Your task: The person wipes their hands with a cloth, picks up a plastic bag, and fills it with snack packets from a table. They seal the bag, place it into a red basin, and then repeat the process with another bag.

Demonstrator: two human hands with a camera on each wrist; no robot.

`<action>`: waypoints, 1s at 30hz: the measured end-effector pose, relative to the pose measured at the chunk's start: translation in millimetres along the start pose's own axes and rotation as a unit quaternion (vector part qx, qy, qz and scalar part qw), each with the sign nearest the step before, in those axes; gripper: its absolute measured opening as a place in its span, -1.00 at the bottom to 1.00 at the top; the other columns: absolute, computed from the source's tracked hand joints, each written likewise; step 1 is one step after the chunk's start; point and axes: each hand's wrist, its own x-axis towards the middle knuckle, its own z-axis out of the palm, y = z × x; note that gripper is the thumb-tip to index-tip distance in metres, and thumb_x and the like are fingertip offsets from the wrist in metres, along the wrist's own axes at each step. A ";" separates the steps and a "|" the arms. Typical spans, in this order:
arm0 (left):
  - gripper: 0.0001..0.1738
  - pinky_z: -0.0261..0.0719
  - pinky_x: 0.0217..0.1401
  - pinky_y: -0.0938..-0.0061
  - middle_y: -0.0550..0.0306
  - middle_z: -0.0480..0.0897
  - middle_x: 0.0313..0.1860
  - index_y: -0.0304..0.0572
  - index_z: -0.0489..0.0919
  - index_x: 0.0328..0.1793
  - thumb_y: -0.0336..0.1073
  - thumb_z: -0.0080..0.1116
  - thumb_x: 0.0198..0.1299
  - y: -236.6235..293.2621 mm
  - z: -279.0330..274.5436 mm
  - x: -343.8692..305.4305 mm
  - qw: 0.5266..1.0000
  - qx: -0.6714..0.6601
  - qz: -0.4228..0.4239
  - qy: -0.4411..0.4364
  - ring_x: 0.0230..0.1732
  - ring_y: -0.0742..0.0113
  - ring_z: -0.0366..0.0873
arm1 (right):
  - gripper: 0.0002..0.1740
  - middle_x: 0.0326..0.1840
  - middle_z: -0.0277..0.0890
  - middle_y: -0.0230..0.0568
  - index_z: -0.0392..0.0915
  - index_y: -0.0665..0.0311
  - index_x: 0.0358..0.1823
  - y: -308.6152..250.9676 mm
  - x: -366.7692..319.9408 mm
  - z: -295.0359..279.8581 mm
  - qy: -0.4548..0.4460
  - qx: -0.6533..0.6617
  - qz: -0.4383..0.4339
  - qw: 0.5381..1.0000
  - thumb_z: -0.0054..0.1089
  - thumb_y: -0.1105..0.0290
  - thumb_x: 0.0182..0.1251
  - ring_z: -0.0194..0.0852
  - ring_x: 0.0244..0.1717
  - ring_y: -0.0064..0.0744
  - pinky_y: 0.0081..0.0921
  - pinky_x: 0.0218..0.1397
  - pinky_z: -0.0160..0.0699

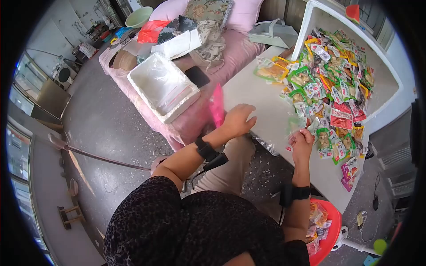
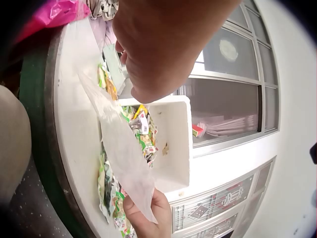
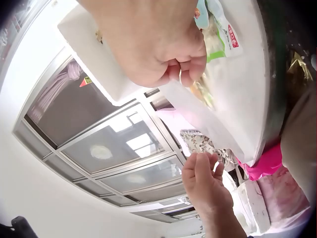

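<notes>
My right hand [image 1: 301, 144] pinches a clear plastic bag [image 2: 124, 148] near its end, over the table beside the heap of snack packets [image 1: 326, 88]. The bag stretches out thin and flat from those fingers in the left wrist view. My left hand [image 1: 239, 120] is over the table's near left edge, its thumb apart from the fingers and nothing held. In the right wrist view, its fingers [image 3: 202, 166] are slightly bent, near the bag's far end. The packets, mostly green- and orange-edged, spill from a white foam box [image 1: 306, 26] lying on its side.
A bright pink plastic bag [image 1: 216, 106] lies at the left table edge. Beyond it, another white foam box [image 1: 151, 106] with clear plastic inside rests on the pink-covered bed [image 1: 235, 48]. A red basin [image 1: 336, 217] of packets stands below the table, by my right forearm.
</notes>
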 end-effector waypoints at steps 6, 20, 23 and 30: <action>-0.57 0.23 -0.03 0.27 -0.01 0.39 -0.17 -0.20 0.40 -0.15 -0.29 0.13 -0.25 -106.7 -51.3 -5.2 0.950 0.293 -0.040 0.101 -0.08 0.04 0.30 | -0.87 -0.50 0.33 -0.36 0.31 0.27 -0.34 -3.6 3.4 -7.2 0.016 0.033 0.003 0.999 -0.08 0.60 0.05 0.29 -0.53 -0.60 -0.64 -0.47 0.34; -0.60 0.21 0.03 0.28 0.11 0.39 -0.06 -0.09 0.48 -0.17 -0.09 0.09 -0.16 -186.9 -90.7 -45.5 0.861 0.420 -0.249 -0.141 0.05 0.19 0.26 | -0.82 -0.45 0.36 -0.33 0.32 0.33 -0.27 10.9 13.4 -28.9 -0.058 0.069 -0.036 0.995 -0.09 0.64 0.05 0.28 -0.51 -0.65 -0.72 -0.46 0.26; -0.64 0.22 0.04 0.30 0.09 0.39 -0.06 -0.11 0.49 -0.21 -0.13 0.10 -0.16 -185.6 -91.6 -48.4 0.869 0.398 -0.265 -0.129 0.05 0.17 0.26 | -0.84 -0.36 0.34 -0.27 0.31 0.36 -0.26 9.5 13.5 -29.9 -0.086 0.069 -0.030 0.993 -0.16 0.61 0.08 0.36 -0.38 -0.49 -0.51 -0.27 0.43; -0.63 0.26 0.02 0.36 -0.03 0.40 -0.08 -0.28 0.46 -0.26 -0.19 0.15 -0.19 -214.0 -126.3 -72.2 0.916 0.292 -0.265 -0.067 -0.03 0.06 0.32 | -0.82 -0.35 0.34 -0.29 0.31 0.38 -0.25 6.9 8.9 -32.2 -0.065 0.034 -0.034 0.997 -0.16 0.62 0.07 0.35 -0.36 -0.50 -0.48 -0.23 0.40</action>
